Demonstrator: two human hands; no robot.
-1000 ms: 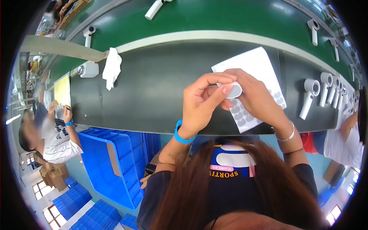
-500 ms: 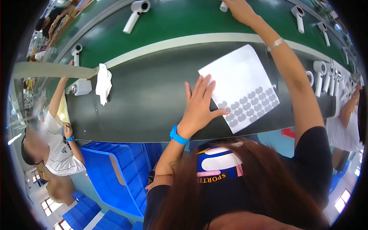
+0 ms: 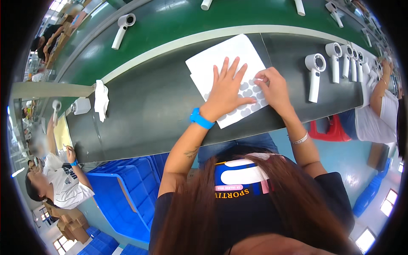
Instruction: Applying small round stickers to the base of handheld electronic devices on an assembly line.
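Observation:
My left hand (image 3: 226, 91) lies flat with spread fingers on a white sheet (image 3: 244, 46) bearing rows of grey rounded stickers (image 3: 245, 112). At the sheet's right edge, my right hand (image 3: 272, 87) has thumb and fingers pinched together over the stickers. Whatever is between those fingertips is hidden. The sheet rests at a slant on the dark worktop (image 3: 157, 97), with a second white edge showing beneath its left side. To the right of my right hand, a white handheld fan (image 3: 315, 78) with a round head lies on the worktop.
More white handheld fans (image 3: 335, 61) lie in a row at right. Others rest on the green conveyor (image 3: 178, 21) beyond a pale rail. A white cloth (image 3: 101, 100) hangs near a post at left. Co-workers sit at both sides. Blue crates (image 3: 123, 191) stand below the worktop.
My right arm has come back from the green conveyor, and its hand is now at the sheet's right edge. My left hand stays on the sheet. The whole view has shifted.

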